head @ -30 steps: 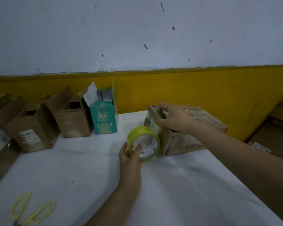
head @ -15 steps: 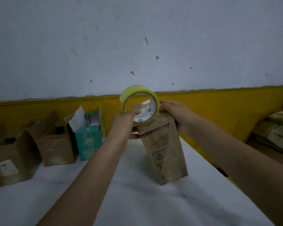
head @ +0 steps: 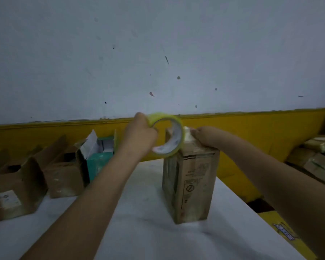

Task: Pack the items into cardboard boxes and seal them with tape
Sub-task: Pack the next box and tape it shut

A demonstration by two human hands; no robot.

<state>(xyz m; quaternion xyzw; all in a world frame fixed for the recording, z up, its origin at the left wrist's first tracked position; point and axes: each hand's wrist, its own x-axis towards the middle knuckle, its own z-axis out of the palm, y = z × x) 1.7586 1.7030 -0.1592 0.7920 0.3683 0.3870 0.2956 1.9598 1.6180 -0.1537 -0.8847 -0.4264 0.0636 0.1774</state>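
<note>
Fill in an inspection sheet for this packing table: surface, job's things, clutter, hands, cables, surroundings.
Surface: white-covered table, slightly wrinkled.
Job's things: tall brown cardboard box stands upright on the table; yellow-green roll of clear tape is held at its top.
Clutter: two open brown cardboard boxes and an open teal carton along the back left.
Hands: left hand grips the tape roll; right hand holds the box top beside the tape end.
Cables: nothing seen.
Surroundings: pale wall with a yellow lower band; brown wrapped parcels stacked at right.
</note>
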